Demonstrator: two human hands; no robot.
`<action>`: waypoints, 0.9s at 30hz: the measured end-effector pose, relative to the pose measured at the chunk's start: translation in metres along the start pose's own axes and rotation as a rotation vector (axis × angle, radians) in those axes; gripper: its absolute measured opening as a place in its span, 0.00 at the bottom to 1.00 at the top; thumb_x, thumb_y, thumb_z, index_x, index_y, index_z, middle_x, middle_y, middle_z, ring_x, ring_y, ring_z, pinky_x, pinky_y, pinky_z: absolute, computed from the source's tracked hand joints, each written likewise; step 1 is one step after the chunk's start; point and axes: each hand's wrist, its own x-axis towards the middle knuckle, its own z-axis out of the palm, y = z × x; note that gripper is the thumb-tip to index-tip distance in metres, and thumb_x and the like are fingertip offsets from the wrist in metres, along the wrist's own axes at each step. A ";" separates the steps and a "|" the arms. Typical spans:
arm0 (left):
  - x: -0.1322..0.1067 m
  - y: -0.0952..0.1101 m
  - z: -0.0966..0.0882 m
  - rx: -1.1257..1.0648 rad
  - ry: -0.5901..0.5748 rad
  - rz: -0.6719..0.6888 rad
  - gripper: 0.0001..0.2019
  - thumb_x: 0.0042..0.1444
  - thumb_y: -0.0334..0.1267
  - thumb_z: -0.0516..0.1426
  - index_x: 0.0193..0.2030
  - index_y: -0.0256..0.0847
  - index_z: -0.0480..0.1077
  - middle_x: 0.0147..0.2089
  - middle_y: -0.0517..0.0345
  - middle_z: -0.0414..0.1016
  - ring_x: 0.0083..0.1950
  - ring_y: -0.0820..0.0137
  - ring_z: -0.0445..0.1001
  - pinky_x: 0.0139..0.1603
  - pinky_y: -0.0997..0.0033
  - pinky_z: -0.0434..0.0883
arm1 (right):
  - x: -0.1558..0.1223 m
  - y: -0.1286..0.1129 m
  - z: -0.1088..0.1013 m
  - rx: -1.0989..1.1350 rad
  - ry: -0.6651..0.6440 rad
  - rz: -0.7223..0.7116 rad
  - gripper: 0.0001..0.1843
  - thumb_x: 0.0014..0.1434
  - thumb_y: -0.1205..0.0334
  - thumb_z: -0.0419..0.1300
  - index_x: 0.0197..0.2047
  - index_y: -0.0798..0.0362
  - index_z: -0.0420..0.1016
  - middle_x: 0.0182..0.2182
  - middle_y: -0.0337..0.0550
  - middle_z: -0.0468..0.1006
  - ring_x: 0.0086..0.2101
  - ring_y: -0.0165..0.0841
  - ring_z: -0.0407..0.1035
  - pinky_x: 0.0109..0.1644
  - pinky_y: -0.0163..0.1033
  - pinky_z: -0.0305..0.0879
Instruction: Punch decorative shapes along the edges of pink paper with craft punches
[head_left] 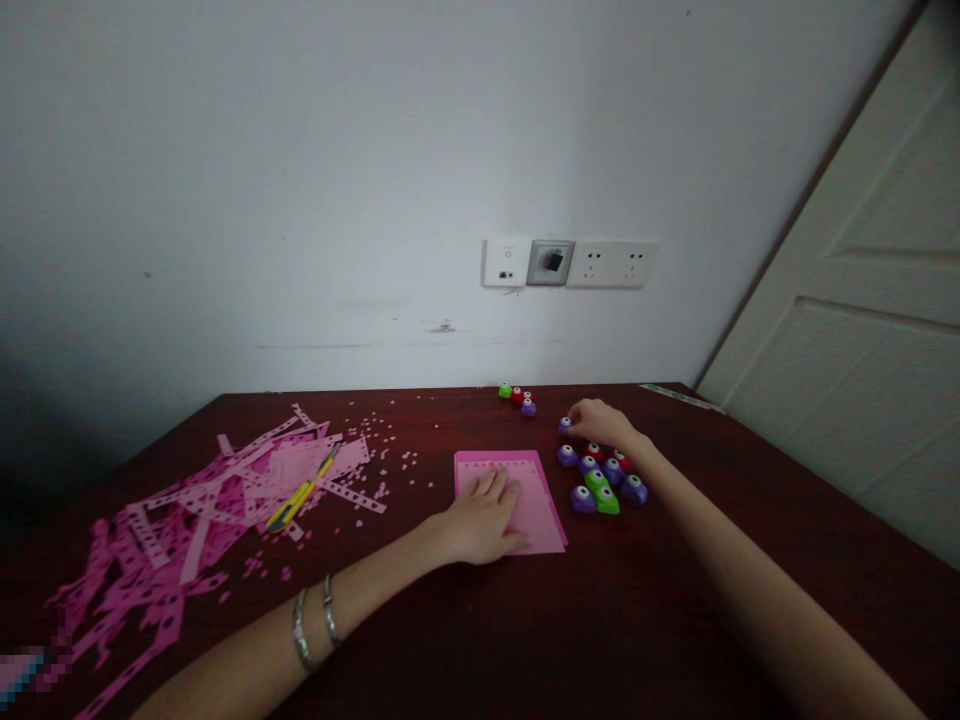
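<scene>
My left hand [484, 518] lies flat with fingers spread on a stack of pink paper [537, 505]. A row of small punched holes runs along the top edge of the upper sheet. Farther back on the right, my right hand [598, 421] has its fingers closed on a small purple craft punch [565, 426]. Just in front of that hand sits a cluster of several punches, among them a green punch [607, 500], a purple punch [583, 499] and a red punch [593, 451]. What each punch cuts is too small to tell.
Pink paper strips [199, 530] full of punched holes heap up on the left, with a yellow utility knife [304, 490] on top. Tiny paper cutouts [382, 430] scatter beside them. More punches [517, 396] stand near the wall. A flat strip [681, 397] lies at the back right.
</scene>
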 end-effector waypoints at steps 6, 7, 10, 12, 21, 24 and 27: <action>0.000 0.000 0.000 -0.028 -0.011 0.006 0.41 0.56 0.59 0.40 0.66 0.29 0.36 0.68 0.39 0.26 0.67 0.54 0.26 0.64 0.52 0.41 | -0.009 -0.002 -0.008 0.008 0.029 -0.026 0.18 0.49 0.52 0.58 0.41 0.51 0.75 0.40 0.46 0.77 0.40 0.39 0.71 0.34 0.35 0.61; 0.000 0.000 0.000 -0.041 -0.015 0.004 0.42 0.56 0.60 0.41 0.66 0.29 0.35 0.68 0.39 0.26 0.67 0.54 0.26 0.64 0.52 0.41 | -0.013 -0.003 -0.011 0.012 0.042 -0.034 0.18 0.50 0.52 0.58 0.42 0.51 0.75 0.40 0.46 0.77 0.40 0.39 0.70 0.34 0.35 0.61; 0.001 0.002 -0.006 -0.112 -0.004 -0.022 0.43 0.54 0.61 0.43 0.67 0.30 0.36 0.68 0.39 0.28 0.68 0.54 0.28 0.64 0.53 0.42 | -0.024 -0.005 -0.017 0.035 0.070 -0.068 0.17 0.53 0.51 0.55 0.41 0.50 0.76 0.40 0.45 0.77 0.39 0.39 0.71 0.34 0.35 0.61; 0.005 -0.002 -0.016 -0.161 0.077 -0.061 0.43 0.53 0.61 0.45 0.66 0.30 0.40 0.68 0.39 0.34 0.68 0.54 0.33 0.64 0.55 0.45 | -0.030 -0.005 -0.021 0.064 0.071 -0.084 0.16 0.54 0.51 0.54 0.40 0.49 0.76 0.38 0.44 0.78 0.38 0.38 0.71 0.32 0.35 0.60; 0.108 -0.096 -0.098 -0.298 0.501 -0.229 0.27 0.49 0.44 0.57 0.53 0.28 0.63 0.49 0.43 0.70 0.48 0.63 0.69 0.48 0.69 0.64 | -0.032 -0.002 -0.022 0.181 0.066 -0.164 0.14 0.54 0.55 0.55 0.38 0.51 0.77 0.36 0.44 0.79 0.34 0.36 0.71 0.33 0.35 0.62; 0.147 -0.120 -0.107 -0.310 0.473 -0.210 0.23 0.47 0.39 0.59 0.49 0.27 0.66 0.46 0.46 0.72 0.42 0.67 0.70 0.42 0.73 0.65 | -0.033 -0.004 -0.022 0.192 0.070 -0.187 0.13 0.54 0.56 0.56 0.37 0.51 0.77 0.35 0.44 0.79 0.34 0.35 0.71 0.36 0.35 0.62; 0.177 -0.133 -0.104 -0.311 0.454 -0.197 0.21 0.43 0.37 0.61 0.45 0.29 0.68 0.41 0.50 0.73 0.38 0.68 0.70 0.37 0.74 0.64 | -0.036 -0.007 -0.025 0.220 0.071 -0.201 0.12 0.54 0.56 0.56 0.37 0.51 0.78 0.35 0.44 0.79 0.35 0.35 0.71 0.37 0.35 0.63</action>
